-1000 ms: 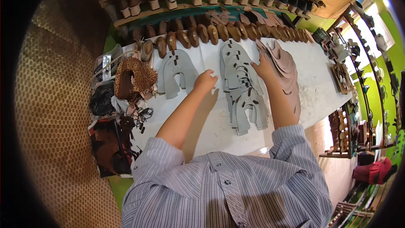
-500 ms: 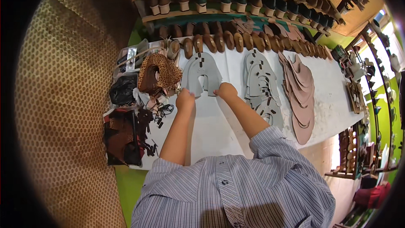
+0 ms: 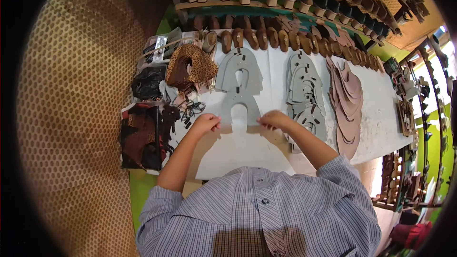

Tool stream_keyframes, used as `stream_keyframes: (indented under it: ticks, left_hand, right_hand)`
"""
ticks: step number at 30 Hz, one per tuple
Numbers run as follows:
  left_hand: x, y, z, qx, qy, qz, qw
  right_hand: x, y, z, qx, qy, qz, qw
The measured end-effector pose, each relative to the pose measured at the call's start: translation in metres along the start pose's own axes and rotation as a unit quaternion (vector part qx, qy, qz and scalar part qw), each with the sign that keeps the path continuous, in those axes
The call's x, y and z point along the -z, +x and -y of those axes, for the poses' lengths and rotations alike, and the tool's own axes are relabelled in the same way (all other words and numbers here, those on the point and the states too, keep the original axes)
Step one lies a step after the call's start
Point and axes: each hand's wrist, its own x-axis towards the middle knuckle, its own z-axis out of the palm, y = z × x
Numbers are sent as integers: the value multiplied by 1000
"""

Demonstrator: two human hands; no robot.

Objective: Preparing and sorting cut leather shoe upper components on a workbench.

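Half a second ago both hands were at the lower ends of the grey stack (image 3: 252,74); now one arch (image 3: 239,99) has come away toward the person and sits at the middle of the frame, its curved top overlapping the stack's lower ends, a dark mark near its crown. The view has swung a little too, so the table's contents sit farther right than before.

Around it, a second grey pile (image 3: 297,78) stands right of centre, with pink pieces (image 3: 350,95) fanned out beside it. Wooden forms (image 3: 284,41) line the upper part of the white table (image 3: 238,154), below a shelf (image 3: 259,4) of shoe forms at the top. At centre left lie a leopard-print piece (image 3: 204,65), a black bag (image 3: 148,83) and black cords (image 3: 193,108), the cords just above the left hand (image 3: 207,123). The right forearm crosses the lower end of the second pile and hides part of it.

The left hand pinches the arch's left leg, the right hand (image 3: 277,120) its right leg, thumbs and fingers pressed together on the ends. The forearms rise from the lower left and lower right and slant inward, elbows bent, sleeves pushed up
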Motion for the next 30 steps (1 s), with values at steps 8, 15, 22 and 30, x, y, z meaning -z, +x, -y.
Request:
stream_keyframes:
  ticks: [8, 15, 22, 30]
  left_hand:
    - [-11, -41, 20, 142, 233, 50, 961]
    - [-20, -37, 24, 38, 323, -246, 913]
    - [22, -56, 56, 26, 349, -500, 793]
    - [60, -71, 54, 26, 356, -489, 796]
  right_hand:
    - [-49, -27, -9, 78, -334, -36, 939]
    - [-102, -17, 3, 318, -367, -258, 835]
    - [-116, -16, -20, 314, -417, -284, 804]
    - [-116, -20, -17, 325, -403, -298, 802]
